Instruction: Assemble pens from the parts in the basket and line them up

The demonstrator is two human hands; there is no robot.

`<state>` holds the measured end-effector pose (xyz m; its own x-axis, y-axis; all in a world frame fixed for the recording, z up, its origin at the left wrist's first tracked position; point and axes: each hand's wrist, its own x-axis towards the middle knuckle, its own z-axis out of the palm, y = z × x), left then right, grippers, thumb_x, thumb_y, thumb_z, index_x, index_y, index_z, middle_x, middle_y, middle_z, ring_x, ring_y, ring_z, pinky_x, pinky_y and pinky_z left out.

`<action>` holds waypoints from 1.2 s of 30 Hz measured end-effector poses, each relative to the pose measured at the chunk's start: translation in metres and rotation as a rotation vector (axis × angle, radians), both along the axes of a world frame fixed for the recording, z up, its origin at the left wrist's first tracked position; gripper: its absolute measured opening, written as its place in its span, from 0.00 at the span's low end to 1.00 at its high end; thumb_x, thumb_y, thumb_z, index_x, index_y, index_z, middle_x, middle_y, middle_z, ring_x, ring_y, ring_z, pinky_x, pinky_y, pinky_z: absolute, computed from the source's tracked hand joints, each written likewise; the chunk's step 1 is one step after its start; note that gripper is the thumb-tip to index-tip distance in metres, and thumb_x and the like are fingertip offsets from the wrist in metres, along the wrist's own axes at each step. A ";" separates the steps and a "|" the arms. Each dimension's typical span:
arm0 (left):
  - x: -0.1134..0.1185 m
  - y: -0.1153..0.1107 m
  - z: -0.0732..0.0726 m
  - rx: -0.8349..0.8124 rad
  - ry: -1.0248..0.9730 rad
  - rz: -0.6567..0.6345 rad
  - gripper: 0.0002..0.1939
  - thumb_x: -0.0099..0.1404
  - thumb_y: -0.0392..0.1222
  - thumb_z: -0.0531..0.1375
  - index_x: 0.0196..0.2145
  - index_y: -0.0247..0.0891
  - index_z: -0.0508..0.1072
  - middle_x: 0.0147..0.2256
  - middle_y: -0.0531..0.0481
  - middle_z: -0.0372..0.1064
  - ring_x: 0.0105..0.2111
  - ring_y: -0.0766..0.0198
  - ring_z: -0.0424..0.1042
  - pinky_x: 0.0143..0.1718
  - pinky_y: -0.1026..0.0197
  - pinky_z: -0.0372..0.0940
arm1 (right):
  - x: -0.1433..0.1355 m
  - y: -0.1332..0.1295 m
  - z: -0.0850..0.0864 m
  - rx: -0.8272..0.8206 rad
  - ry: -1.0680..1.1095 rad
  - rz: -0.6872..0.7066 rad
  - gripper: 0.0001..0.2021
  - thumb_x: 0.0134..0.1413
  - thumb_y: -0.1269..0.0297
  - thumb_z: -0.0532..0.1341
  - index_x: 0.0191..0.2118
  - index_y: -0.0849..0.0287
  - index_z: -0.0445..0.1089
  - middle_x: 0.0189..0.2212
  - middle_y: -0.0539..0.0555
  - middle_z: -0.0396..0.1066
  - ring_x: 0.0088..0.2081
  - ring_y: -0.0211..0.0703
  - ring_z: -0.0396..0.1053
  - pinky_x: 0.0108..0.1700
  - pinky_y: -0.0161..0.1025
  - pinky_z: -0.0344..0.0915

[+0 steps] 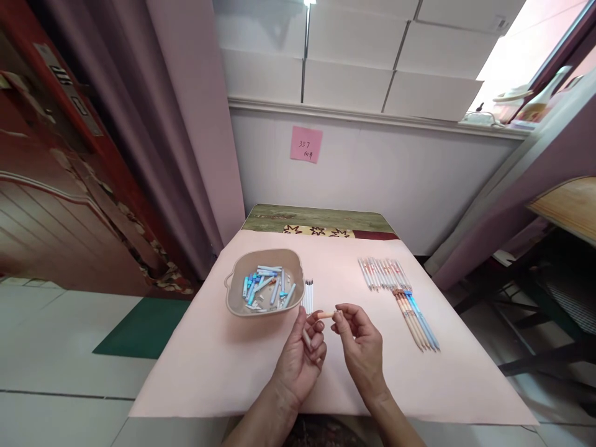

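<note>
A short peach-orange pen barrel (326,315) spans the gap between my two hands above the table's near half. My left hand (298,360), palm up, pinches one end of it. A second pale tube-like piece (307,339) lies under the curled fingers of that same hand. At the barrel's other end, my right hand (365,347) has thumb and forefinger closed; whether a small part sits in that pinch cannot be made out. Just beyond my left fingers, several white sticks with dark tips (310,295) lie side by side, partly hidden by the hand.
To the left stands a beige plastic basin (239,304) holding loose blue, white and orange pen parts (264,288). On the right lie a row of clear-and-white pens (384,273) and a group of beige and blue pens (416,320). A pink cloth (209,372) covers the table.
</note>
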<state>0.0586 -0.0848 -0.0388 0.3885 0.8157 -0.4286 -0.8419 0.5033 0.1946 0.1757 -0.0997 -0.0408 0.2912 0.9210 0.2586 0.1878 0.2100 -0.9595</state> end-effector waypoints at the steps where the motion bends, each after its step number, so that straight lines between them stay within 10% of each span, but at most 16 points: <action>1: 0.000 -0.001 -0.001 0.008 -0.008 0.009 0.18 0.67 0.49 0.54 0.35 0.28 0.70 0.23 0.50 0.66 0.12 0.80 0.50 0.11 0.75 0.46 | 0.000 0.000 0.001 -0.027 0.067 0.007 0.13 0.56 0.55 0.60 0.40 0.59 0.69 0.30 0.53 0.73 0.29 0.39 0.72 0.33 0.36 0.71; 9: 0.008 -0.011 -0.006 0.061 0.066 0.104 0.07 0.61 0.29 0.59 0.39 0.30 0.70 0.26 0.50 0.67 0.15 0.79 0.53 0.14 0.74 0.50 | -0.003 -0.001 -0.002 -0.096 0.162 0.087 0.11 0.55 0.56 0.61 0.38 0.58 0.68 0.28 0.51 0.72 0.28 0.38 0.70 0.33 0.35 0.70; 13: 0.006 -0.008 -0.007 -0.021 0.023 0.094 0.03 0.64 0.31 0.57 0.32 0.28 0.69 0.26 0.49 0.67 0.15 0.80 0.51 0.13 0.75 0.48 | -0.003 -0.004 -0.004 -0.051 0.026 0.036 0.16 0.52 0.58 0.64 0.45 0.57 0.66 0.33 0.53 0.72 0.33 0.42 0.71 0.36 0.39 0.70; 18: -0.002 -0.004 -0.008 -0.062 -0.040 0.069 0.05 0.64 0.32 0.56 0.30 0.29 0.69 0.25 0.48 0.67 0.15 0.79 0.52 0.12 0.75 0.47 | -0.002 -0.009 0.005 0.124 -0.165 -0.041 0.10 0.53 0.62 0.62 0.26 0.57 0.62 0.44 0.58 0.69 0.48 0.49 0.67 0.50 0.46 0.63; 24: -0.003 -0.003 -0.013 -0.080 -0.029 0.068 0.05 0.62 0.31 0.57 0.27 0.30 0.67 0.24 0.50 0.66 0.15 0.79 0.53 0.11 0.75 0.47 | -0.002 -0.006 0.007 -0.157 -0.007 0.194 0.13 0.57 0.56 0.58 0.26 0.58 0.66 0.53 0.60 0.66 0.56 0.53 0.61 0.58 0.52 0.55; 36: -0.005 -0.001 -0.018 -0.110 0.057 0.107 0.05 0.59 0.30 0.58 0.27 0.33 0.65 0.23 0.51 0.67 0.14 0.78 0.54 0.11 0.74 0.47 | -0.001 -0.005 0.001 -0.243 0.114 0.224 0.16 0.54 0.53 0.61 0.22 0.59 0.66 0.48 0.61 0.72 0.53 0.55 0.65 0.56 0.51 0.57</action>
<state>0.0534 -0.0856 -0.0567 0.2743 0.7980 -0.5366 -0.8811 0.4321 0.1924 0.1750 -0.1045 -0.0398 0.0889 0.9960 0.0016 0.0518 -0.0030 -0.9987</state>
